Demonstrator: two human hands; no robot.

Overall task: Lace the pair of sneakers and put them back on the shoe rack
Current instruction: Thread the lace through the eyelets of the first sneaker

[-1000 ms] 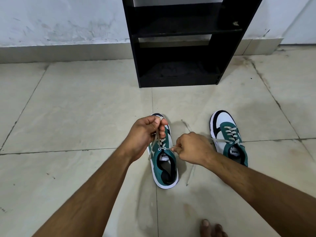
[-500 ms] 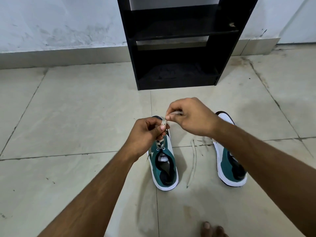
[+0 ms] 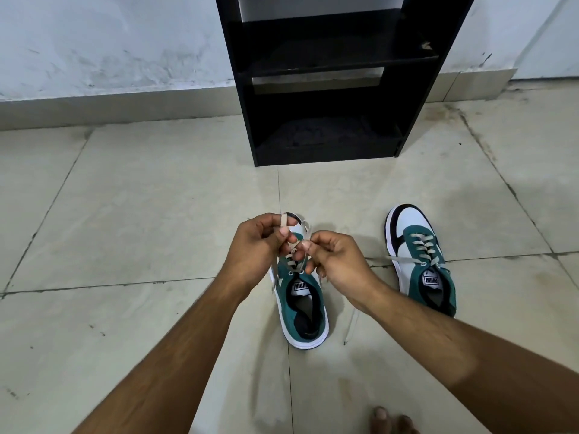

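Both hands, left hand (image 3: 257,242) and right hand (image 3: 335,261), pinch the lace (image 3: 305,234) over the sneaker (image 3: 300,305). Lace looks limp, flat, probably slippery: grip near the eyelets.

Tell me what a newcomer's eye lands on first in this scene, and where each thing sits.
First, the left hand and right hand meeting at centre, both pinching the beige lace above the near sneaker on the tiled floor. To its right, apart, stands the second sneaker, laced, its lace ends trailing loose. Behind both, the black shoe rack stands against the wall, with no shoes on the shelves in view.
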